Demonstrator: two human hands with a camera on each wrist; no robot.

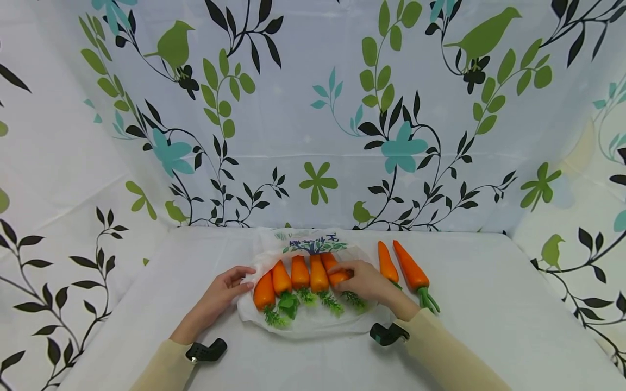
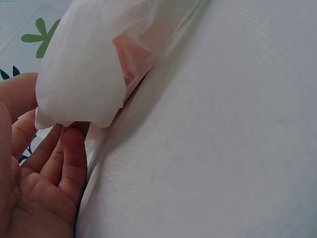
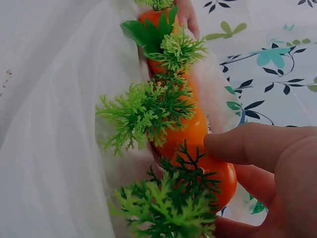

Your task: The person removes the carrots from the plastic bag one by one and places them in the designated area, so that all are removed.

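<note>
A white plastic bag [image 1: 313, 325] with a printed tree lies on the table, its mouth toward me. Several toy carrots [image 1: 300, 272] sit side by side in it, leafy green tops pointing toward me. My left hand [image 1: 221, 296] holds the bag's left edge between thumb and fingers; in the left wrist view the bag's film [image 2: 81, 64] hides some fingertips. At the row's right end, my right hand [image 1: 364, 279] grips the rightmost carrot [image 3: 225, 181], thumb on its orange body. The far tips of the carrots are covered by the bag.
Two more carrots lie on the white table [image 1: 479, 304] right of the bag: a smaller one [image 1: 386, 262] partly behind my right hand, and a longer one [image 1: 411, 266] with a green stem. A patterned curtain [image 1: 313, 108] hangs behind the table's far edge.
</note>
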